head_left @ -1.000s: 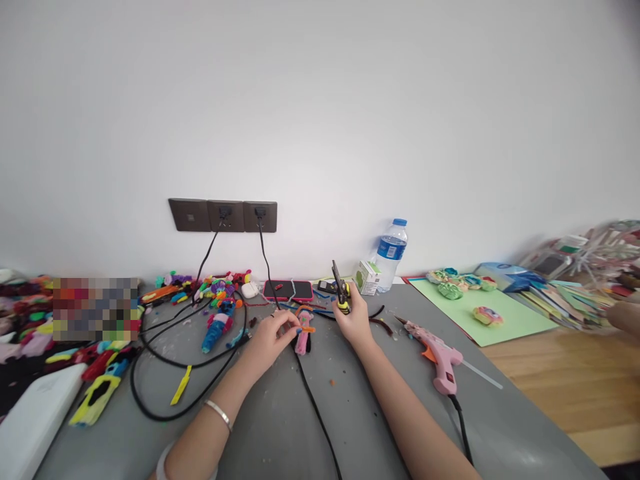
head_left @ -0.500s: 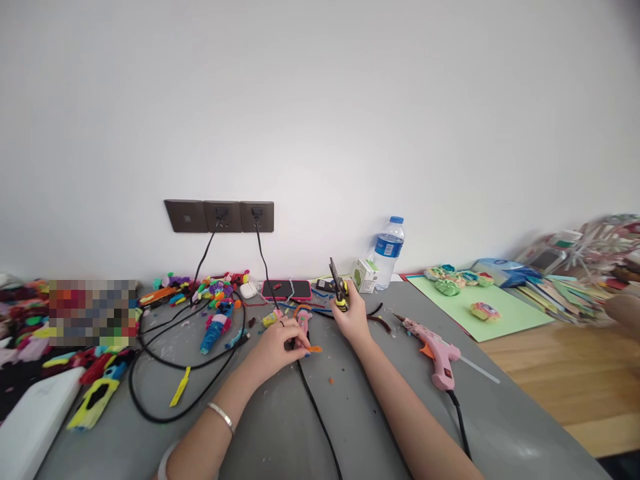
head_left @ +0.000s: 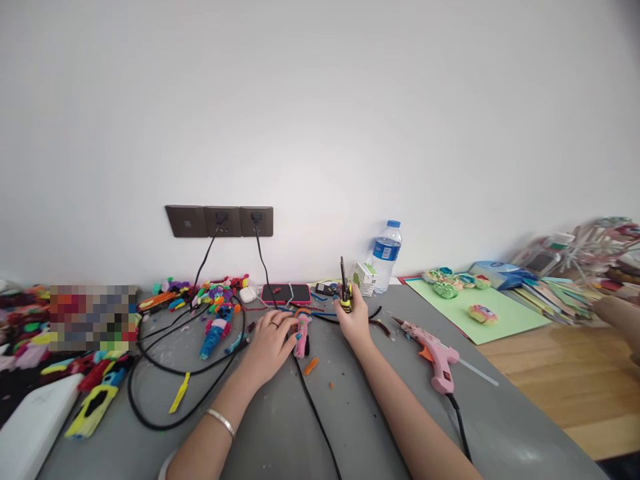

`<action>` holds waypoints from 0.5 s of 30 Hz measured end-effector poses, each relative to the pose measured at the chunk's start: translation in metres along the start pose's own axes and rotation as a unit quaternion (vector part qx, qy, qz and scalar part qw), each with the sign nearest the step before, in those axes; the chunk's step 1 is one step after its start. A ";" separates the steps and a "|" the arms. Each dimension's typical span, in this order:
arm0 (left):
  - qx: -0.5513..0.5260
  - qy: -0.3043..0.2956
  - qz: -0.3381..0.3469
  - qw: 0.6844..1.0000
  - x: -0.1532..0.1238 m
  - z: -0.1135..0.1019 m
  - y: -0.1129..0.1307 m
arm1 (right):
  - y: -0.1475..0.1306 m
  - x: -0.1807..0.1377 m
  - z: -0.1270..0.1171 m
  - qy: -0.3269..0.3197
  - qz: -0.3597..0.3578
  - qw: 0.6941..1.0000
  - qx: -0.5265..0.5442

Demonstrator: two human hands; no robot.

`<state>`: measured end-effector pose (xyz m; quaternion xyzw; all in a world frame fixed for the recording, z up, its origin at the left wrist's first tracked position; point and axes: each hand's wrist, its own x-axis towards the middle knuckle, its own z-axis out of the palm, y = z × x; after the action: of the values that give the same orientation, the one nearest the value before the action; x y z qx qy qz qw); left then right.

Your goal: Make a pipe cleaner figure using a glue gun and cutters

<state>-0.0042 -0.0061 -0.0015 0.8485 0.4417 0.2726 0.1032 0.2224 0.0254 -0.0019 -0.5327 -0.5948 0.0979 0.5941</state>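
Note:
My right hand (head_left: 355, 323) is closed around the black and yellow handles of a pair of pliers (head_left: 345, 287), jaws pointing up. My left hand (head_left: 273, 347) reaches low over the grey table with its fingers stretched out. Just beside its fingertips lies a pink pipe-cleaner figure (head_left: 302, 333); whether they touch it I cannot tell. A short orange pipe-cleaner piece (head_left: 311, 366) rests on the table in front of the figure. What lies under my left fingers is hidden.
A pink glue gun (head_left: 441, 360) lies to the right, its cord running forward. Behind are a phone (head_left: 295, 293), a carton (head_left: 365, 279) and a water bottle (head_left: 386, 257). Black cables (head_left: 187, 427) loop at left near colourful pipe-cleaner figures (head_left: 215, 333). Another person's hand (head_left: 617, 317) shows at far right.
My left hand has let go of the orange piece, which now lies on the table, and has moved left with fingers stretching out. My right hand with the pliers has shifted slightly right.

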 end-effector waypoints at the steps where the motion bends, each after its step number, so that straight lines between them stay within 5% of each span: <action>1: 0.012 0.004 0.001 1.000 0.000 0.003 0.001 | 0.000 0.000 0.000 -0.001 0.003 1.000 0.003; 15: -0.019 0.069 -0.045 0.996 0.006 0.014 -0.007 | -0.005 0.001 -0.002 0.023 -0.006 0.999 0.022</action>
<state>0.0014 0.0033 -0.0138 0.8047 0.4805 0.3336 0.1013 0.2222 0.0229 0.0027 -0.5184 -0.5816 0.0949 0.6197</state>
